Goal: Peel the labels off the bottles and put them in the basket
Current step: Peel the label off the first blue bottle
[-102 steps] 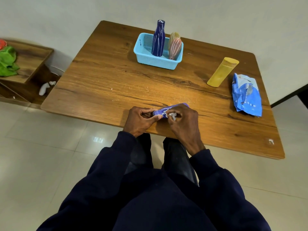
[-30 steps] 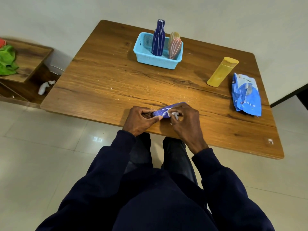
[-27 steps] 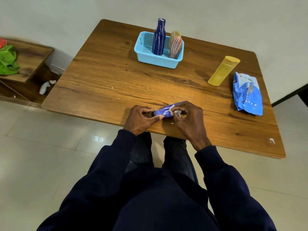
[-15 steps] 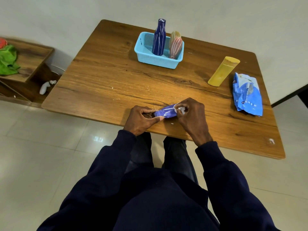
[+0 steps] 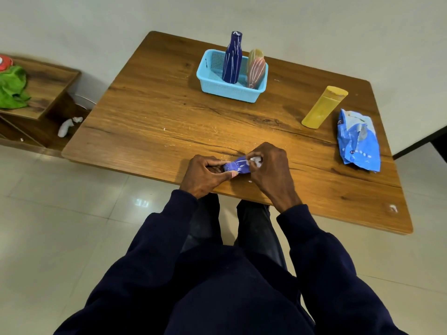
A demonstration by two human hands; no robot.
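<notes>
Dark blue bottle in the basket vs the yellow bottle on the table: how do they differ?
Place: dark blue bottle stands in the basket; yellow bottle on the bare table.
Shape: dark blue bottle narrows to a neck; yellow bottle is straight-sided, flat-topped.
Surface: dark blue bottle has white streaks; yellow bottle looks mostly plain.
Shared: both stand on end.

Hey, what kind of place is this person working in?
Probably a plain room in a home, though that is a guess: a wooden table set near a bare wall, glossy floor tiles, and a low wooden shelf with a green cloth.
</notes>
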